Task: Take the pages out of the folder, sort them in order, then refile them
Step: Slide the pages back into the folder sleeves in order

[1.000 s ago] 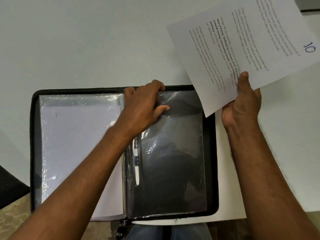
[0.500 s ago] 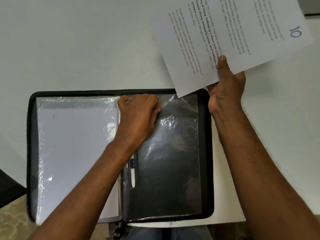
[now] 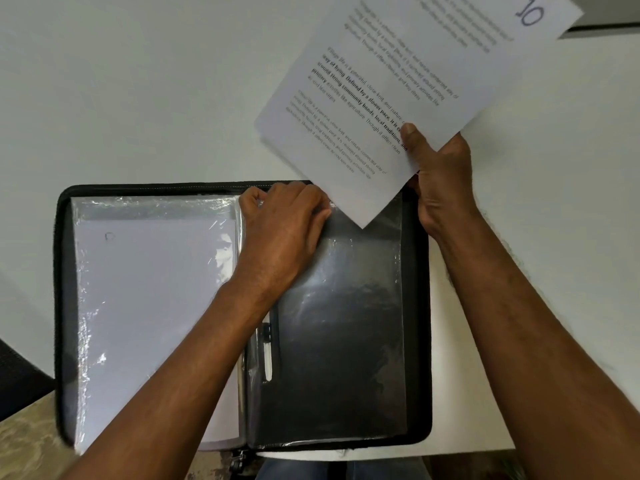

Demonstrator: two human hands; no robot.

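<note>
The right hand [image 3: 440, 174] pinches the light, floppy page [image 3: 408, 84] by its near edge. The left hand's [image 3: 284, 230] fingers grip the slippery plastic sleeve [image 3: 346, 323] at its far edge, in the folder [image 3: 417, 306].

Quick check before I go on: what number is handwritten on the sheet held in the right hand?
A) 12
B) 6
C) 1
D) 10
D: the sheet gripped by the right hand carries a handwritten "10" near its far corner, above the printed text, while the left hand rests at the top of the empty sleeve in the open folder.
</note>
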